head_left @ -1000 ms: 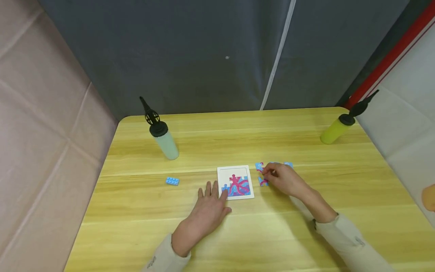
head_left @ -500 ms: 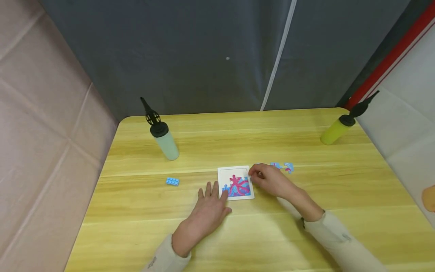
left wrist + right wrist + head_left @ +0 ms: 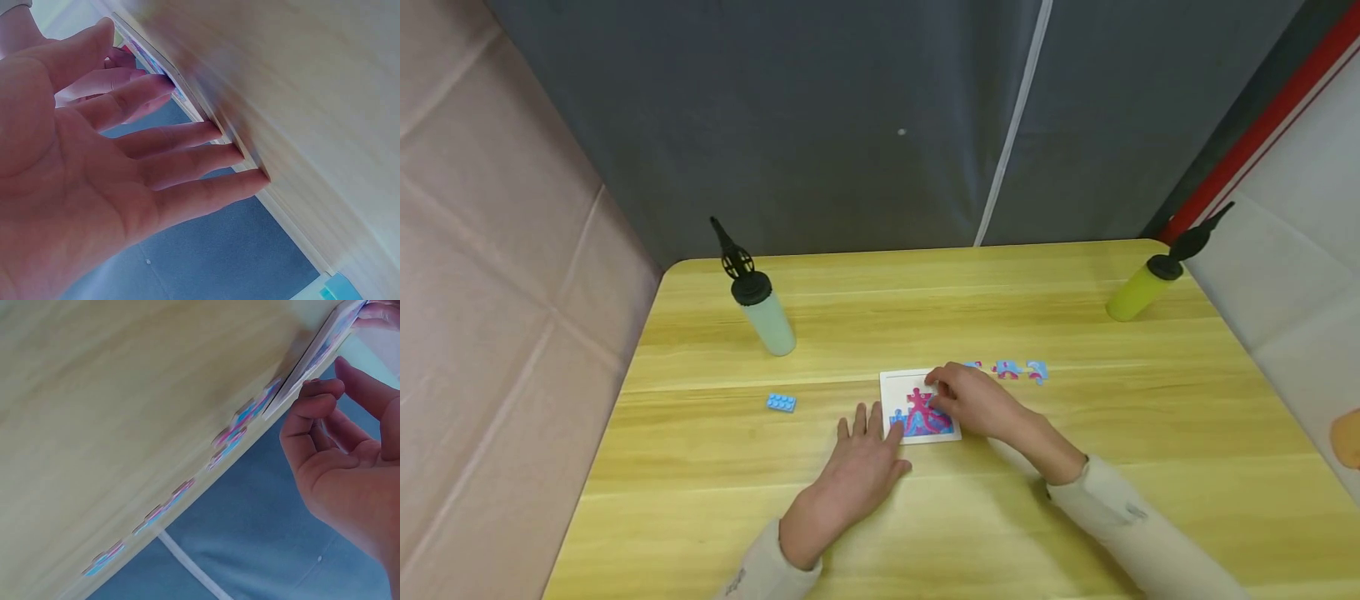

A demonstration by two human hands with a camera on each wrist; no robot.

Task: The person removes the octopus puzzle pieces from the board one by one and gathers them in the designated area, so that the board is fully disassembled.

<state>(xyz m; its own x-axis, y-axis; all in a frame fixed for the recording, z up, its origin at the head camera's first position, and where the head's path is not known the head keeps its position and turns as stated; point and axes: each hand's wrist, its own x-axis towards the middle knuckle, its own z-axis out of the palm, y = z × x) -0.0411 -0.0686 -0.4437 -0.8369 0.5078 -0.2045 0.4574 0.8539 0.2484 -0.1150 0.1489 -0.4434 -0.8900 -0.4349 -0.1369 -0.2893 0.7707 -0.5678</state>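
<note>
A white square puzzle tray (image 3: 892, 379) lies on the table, its lower part filled with pieces showing a pink octopus on blue. My left hand (image 3: 859, 462) rests flat with spread fingers at the tray's left side, the index fingertip on its edge. In the left wrist view, the fingers (image 3: 187, 165) reach straight to the tabletop. Over the tray's right side my right hand (image 3: 977, 402) pinches a puzzle piece between thumb and curled fingers; the piece is almost wholly hidden. Loose puzzle pieces (image 3: 1007, 369) lie right of the tray, and the right wrist view shows several loose pieces (image 3: 165, 506).
A blue toy brick (image 3: 781, 402) lies left of the tray. Farther back stand a pale green bottle (image 3: 769, 325) with a black top at left and a yellow-green bottle (image 3: 1138, 292) at right. A dark curtain (image 3: 820, 125) hangs behind the table (image 3: 700, 500).
My right hand has moved left from the loose pieces to over the tray's right side, uncovering pieces behind it. The left hand has kept its place.
</note>
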